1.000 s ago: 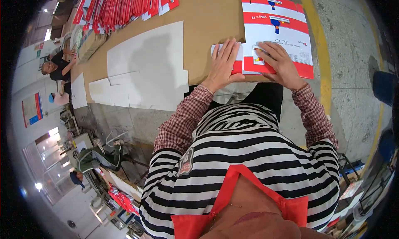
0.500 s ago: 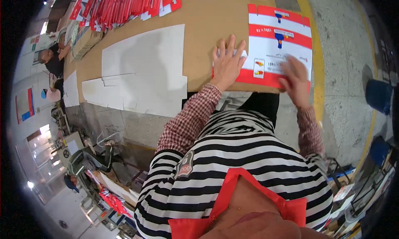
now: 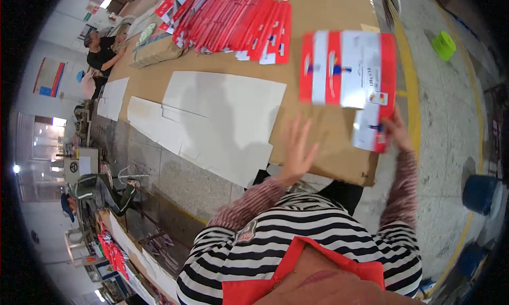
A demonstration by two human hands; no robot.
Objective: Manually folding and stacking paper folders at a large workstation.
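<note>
A printed red-and-white carton sheet (image 3: pixel 351 66) with blue figures is over the right end of the brown tabletop. A narrower flap or piece (image 3: pixel 366 131) of the same print juts from its near end; whether the two are joined I cannot tell. My right hand (image 3: pixel 396 130) pinches the red edge of that near piece, thumb towards the table. Slightly smeared by motion, my left hand (image 3: pixel 298 154) hovers with spread fingers over the table's near edge, apart from the sheet. To its left lies a large blank white cardboard sheet (image 3: pixel 222 119).
Red-and-white printed cartons (image 3: pixel 228 24) lie in an overlapping row at the table's far side. Left of them is a brown bundle (image 3: pixel 156 53). A person in black (image 3: pixel 103 50) works at the far left. On the right floor stand a green container (image 3: pixel 444 45) and a blue stool (image 3: pixel 481 194).
The carton sheet has turned, and its near piece now juts out in my right hand's grip. My left hand has come off the sheet. The whole view has shifted.
</note>
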